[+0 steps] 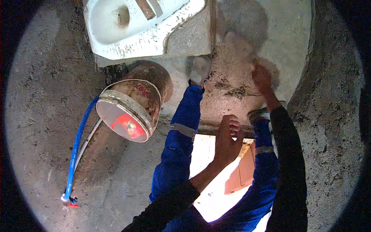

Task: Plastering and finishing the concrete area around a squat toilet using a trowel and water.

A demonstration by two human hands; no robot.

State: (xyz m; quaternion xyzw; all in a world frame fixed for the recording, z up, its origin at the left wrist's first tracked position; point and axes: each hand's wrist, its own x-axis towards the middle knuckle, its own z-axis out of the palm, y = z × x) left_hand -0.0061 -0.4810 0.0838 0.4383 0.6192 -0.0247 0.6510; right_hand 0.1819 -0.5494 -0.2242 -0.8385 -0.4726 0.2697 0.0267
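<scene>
My right hand (263, 78) reaches down over the pale grey, dirt-streaked floor (226, 102), its fingers closed. Beyond its fingertips is a pale, smeared patch (239, 45); whether that is something in my grip, I cannot make out. My left hand (228, 140) hangs nearer to me, between my knees, with its fingers loosely curled in and nothing visible in them. My blue trouser legs with grey bands stand on both sides, a shoe (201, 69) below the left one and another shoe (259, 114) below the right.
A dirty white ceramic squat pan (127, 48) on a raised block lies at the far left, with a brown block (145, 8) on it. Left of my leg is a stained bucket (145, 91) containing something red. A blue hose (79, 143) runs to a red-handled valve (73, 205).
</scene>
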